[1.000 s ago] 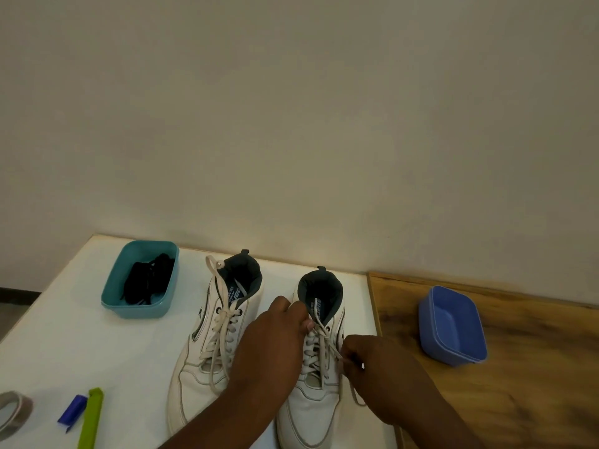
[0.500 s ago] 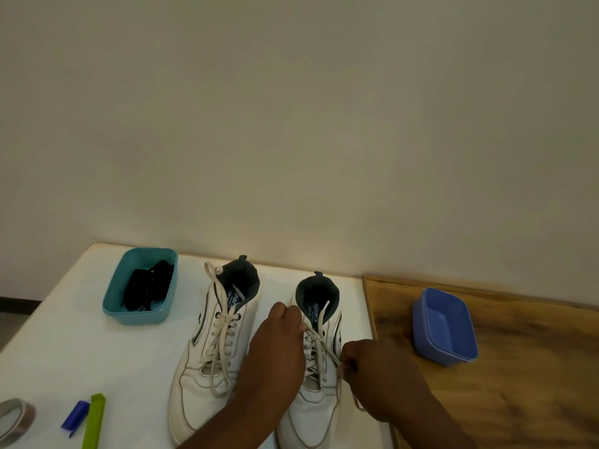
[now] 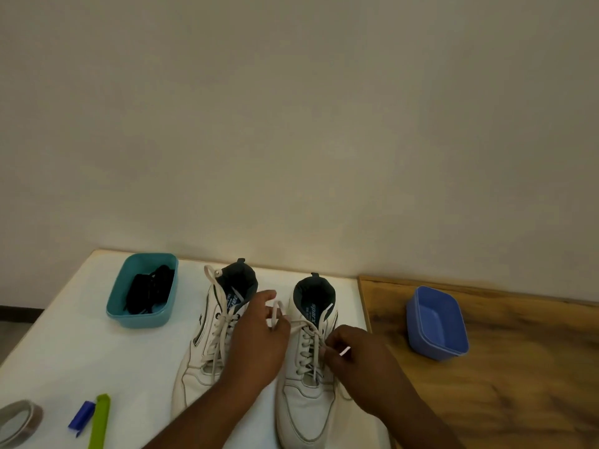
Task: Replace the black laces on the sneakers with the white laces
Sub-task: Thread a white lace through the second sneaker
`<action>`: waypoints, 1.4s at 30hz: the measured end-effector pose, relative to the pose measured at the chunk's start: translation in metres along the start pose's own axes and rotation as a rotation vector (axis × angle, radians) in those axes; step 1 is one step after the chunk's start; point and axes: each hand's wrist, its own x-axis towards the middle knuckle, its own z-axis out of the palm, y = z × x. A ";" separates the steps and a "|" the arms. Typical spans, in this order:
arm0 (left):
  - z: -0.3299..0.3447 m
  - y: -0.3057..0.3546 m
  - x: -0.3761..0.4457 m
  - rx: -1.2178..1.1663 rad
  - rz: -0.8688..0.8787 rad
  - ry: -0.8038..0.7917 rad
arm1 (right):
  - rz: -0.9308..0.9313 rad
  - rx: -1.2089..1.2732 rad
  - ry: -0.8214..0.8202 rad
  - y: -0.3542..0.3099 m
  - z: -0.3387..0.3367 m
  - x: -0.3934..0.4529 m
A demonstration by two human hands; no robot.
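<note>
Two white sneakers stand side by side on the white table (image 3: 81, 361), toes towards me. The left sneaker (image 3: 207, 345) is threaded with a white lace, its loose ends lying over the upper. The right sneaker (image 3: 308, 393) also carries a white lace (image 3: 304, 345). My left hand (image 3: 256, 341) pinches one end of that lace between the two shoes, a loop showing above my fingers. My right hand (image 3: 359, 361) pinches the other end by the shoe's right side, the tip sticking out. The black laces (image 3: 147, 291) lie bunched in a teal tub (image 3: 142, 319) at the back left.
An empty blue tub (image 3: 437, 345) sits on the wooden table (image 3: 502, 384) to the right. Near the front left edge lie a tape roll (image 3: 19, 422), a small blue cap (image 3: 81, 418) and a green stick (image 3: 99, 422). A plain wall runs behind both tables.
My left hand has moved left off the right sneaker's tongue, drawing its lace end out between the shoes. My right hand has pulled its end out to the right.
</note>
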 end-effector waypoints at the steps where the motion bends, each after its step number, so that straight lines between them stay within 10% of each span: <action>1: -0.001 0.001 0.002 -0.158 -0.093 0.011 | 0.001 -0.024 -0.007 0.000 0.003 0.000; 6: -0.013 0.022 0.006 -0.637 -0.193 0.184 | 0.002 -0.068 -0.014 0.005 0.002 -0.001; 12: -0.013 0.010 -0.012 -0.072 -0.050 -0.007 | 0.022 -0.069 -0.134 0.002 -0.001 -0.007; 20: -0.007 0.043 0.011 -0.253 -0.017 -0.080 | 0.064 0.002 -0.199 -0.008 -0.010 -0.005; 27: -0.019 0.015 -0.042 0.498 0.275 0.082 | 0.154 0.030 -0.099 -0.009 -0.009 -0.013; 34: -0.058 -0.026 -0.060 0.756 -0.217 0.164 | 0.197 0.121 -0.179 -0.011 0.025 -0.018; 42: -0.055 -0.039 -0.073 0.636 -0.141 0.113 | 0.175 0.117 -0.089 -0.021 0.041 -0.021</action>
